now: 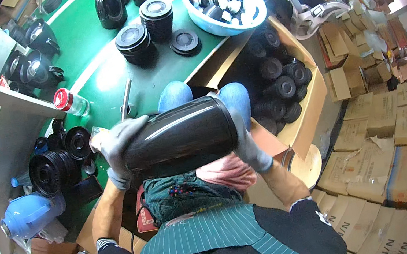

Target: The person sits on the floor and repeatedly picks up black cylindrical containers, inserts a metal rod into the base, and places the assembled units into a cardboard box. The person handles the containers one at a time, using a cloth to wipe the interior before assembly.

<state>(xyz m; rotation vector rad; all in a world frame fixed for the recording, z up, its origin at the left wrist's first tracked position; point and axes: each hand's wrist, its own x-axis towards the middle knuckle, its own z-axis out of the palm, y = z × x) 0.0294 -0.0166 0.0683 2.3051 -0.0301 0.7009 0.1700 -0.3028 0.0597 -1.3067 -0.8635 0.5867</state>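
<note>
A glossy black jug body (181, 137), roughly cylindrical, lies sideways above my lap between both hands. My left hand (122, 144), in a grey glove, is closed around its left end. At the wider right end, my right hand (246, 144), also gloved, presses against the rim with its fingers mostly hidden behind. Beyond the jug body, a thin metal rod (127, 98) stands up from the green table (92, 54). Stacks of black round lids (133, 37) sit farther back, with a low pile of lids (184, 41) beside them.
A light blue basin (204, 24) of black-and-white parts stands at the table's far edge. To my right is an open carton (314, 107) of black round parts. A red-lidded glass jar (71, 102) and a blue jug (31, 214) are at left. Cardboard boxes (366, 169) fill the right side.
</note>
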